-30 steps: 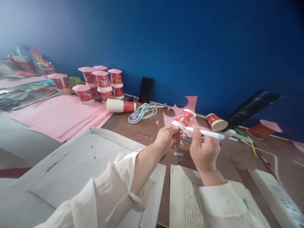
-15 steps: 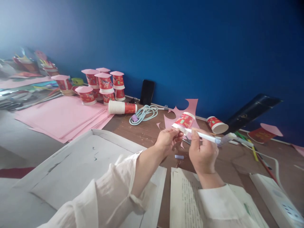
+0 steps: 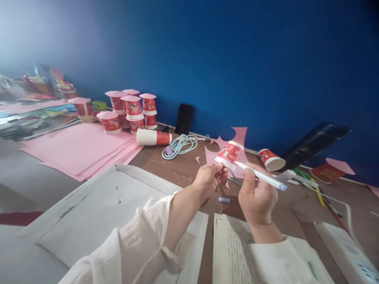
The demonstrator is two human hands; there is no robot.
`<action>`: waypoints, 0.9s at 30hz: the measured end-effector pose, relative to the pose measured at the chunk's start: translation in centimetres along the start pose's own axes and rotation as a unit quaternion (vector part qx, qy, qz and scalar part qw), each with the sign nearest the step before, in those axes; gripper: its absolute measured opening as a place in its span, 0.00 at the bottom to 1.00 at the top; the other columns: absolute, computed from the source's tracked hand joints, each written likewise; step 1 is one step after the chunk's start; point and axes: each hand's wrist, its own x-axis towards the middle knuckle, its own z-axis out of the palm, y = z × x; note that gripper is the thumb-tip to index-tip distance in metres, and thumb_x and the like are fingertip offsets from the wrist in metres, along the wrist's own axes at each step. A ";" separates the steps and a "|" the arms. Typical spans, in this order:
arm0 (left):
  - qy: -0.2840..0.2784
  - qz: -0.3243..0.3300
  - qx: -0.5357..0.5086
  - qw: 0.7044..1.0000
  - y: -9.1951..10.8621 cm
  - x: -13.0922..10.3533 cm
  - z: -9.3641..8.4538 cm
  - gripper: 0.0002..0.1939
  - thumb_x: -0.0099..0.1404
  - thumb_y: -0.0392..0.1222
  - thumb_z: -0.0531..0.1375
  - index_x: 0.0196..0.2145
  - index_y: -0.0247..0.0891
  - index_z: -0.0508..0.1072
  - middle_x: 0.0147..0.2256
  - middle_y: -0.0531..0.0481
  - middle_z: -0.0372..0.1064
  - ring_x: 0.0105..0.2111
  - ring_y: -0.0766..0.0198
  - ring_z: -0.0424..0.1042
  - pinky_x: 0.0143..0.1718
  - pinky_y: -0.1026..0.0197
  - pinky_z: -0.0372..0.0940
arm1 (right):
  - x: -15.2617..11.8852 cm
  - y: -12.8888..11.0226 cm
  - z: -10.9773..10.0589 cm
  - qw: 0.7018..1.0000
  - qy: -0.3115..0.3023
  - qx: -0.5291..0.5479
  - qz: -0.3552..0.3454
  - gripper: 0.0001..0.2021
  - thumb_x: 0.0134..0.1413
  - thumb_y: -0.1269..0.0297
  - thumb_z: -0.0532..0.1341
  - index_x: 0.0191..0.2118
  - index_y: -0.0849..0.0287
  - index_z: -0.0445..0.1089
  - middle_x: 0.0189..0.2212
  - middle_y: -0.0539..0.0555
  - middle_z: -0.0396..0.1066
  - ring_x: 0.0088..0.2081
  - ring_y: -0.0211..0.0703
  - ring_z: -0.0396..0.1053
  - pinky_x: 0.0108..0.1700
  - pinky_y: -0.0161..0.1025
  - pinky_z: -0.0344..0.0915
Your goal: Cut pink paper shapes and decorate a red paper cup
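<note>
My left hand (image 3: 209,177) pinches the white rim of a red printed paper cup (image 3: 230,154), held upside down and tilted a little. In my right hand (image 3: 258,197) is a white marker (image 3: 262,176), gripped like a pen, its tip at or very near the cup's side just above the rim. Whether the tip touches the cup I cannot tell. A small pale-purple marker cap (image 3: 224,200) lies on the brown table below the hands. Behind the held cup is a pink paper offcut (image 3: 240,136) with curved cuts.
Several red cups with pink paper tops (image 3: 133,107) stand at the back left, near pink sheets (image 3: 79,148) and nested cups (image 3: 154,137). A coiled cable (image 3: 185,146), phone (image 3: 184,118), loose cup (image 3: 271,159), power strip (image 3: 348,250), printed pages (image 3: 232,248) and white box lid (image 3: 97,209) surround my hands.
The marker has swung so its back end sits lower, and its tip has shifted slightly right along the cup. My right hand has moved slightly right and down. The view has shifted a little.
</note>
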 end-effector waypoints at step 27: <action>-0.011 0.026 0.042 0.999 -0.2 0.2 -0.2 0.06 0.61 0.32 0.63 0.26 0.29 0.74 0.23 0.48 0.70 0.24 0.71 0.70 0.35 0.66 0.67 | 0.1 -0.2 0.3 0.998 -0.052 -0.021 -0.040 0.09 0.62 0.67 0.57 0.41 0.63 0.74 0.36 0.60 0.79 0.40 0.50 0.75 0.45 0.45 0.68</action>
